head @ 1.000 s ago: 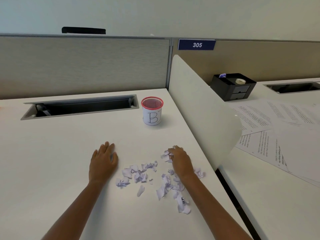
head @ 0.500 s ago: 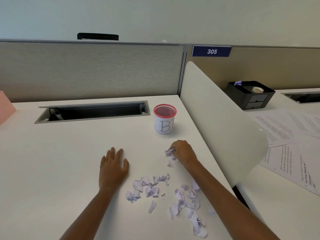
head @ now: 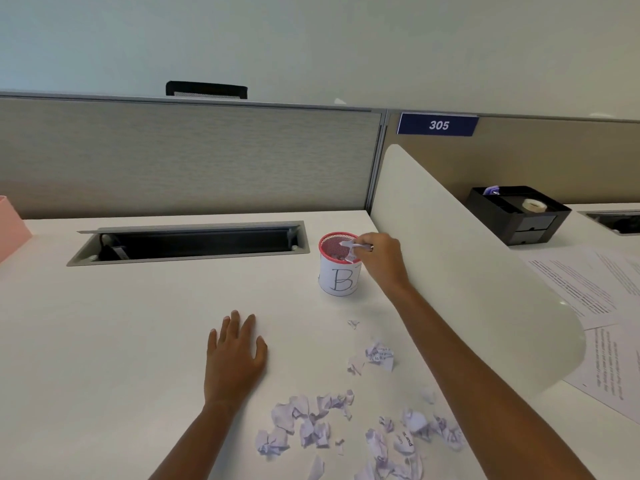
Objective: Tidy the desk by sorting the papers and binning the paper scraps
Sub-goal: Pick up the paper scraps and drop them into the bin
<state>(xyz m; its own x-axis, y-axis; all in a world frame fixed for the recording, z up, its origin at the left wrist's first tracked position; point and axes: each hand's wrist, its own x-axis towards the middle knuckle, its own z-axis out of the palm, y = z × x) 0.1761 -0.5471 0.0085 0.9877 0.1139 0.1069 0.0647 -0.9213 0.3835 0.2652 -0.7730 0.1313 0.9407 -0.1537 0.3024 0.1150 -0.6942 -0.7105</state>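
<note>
A red mesh cup [head: 338, 271] with a white label marked "B" stands on the white desk [head: 138, 341]. My right hand [head: 381, 261] is at the cup's right rim and pinches a paper scrap [head: 349, 247] over its opening. My left hand [head: 235, 355] rests flat on the desk, fingers spread, holding nothing. Several crumpled paper scraps [head: 311, 424] lie near the front edge, with a few more scraps [head: 379, 355] under my right forearm. Printed papers [head: 588, 289] lie spread on the neighbouring desk to the right.
A curved white divider [head: 450, 254] separates the two desks. A cable trough [head: 194, 242] is recessed behind my left hand. A black organiser [head: 516, 216] with a tape roll sits at the far right. A pink object [head: 10, 223] shows at the left edge.
My right hand lifted a scrap from the pile and carried it forward to the mouth of the cup. The left hand stayed flat on the desk.
</note>
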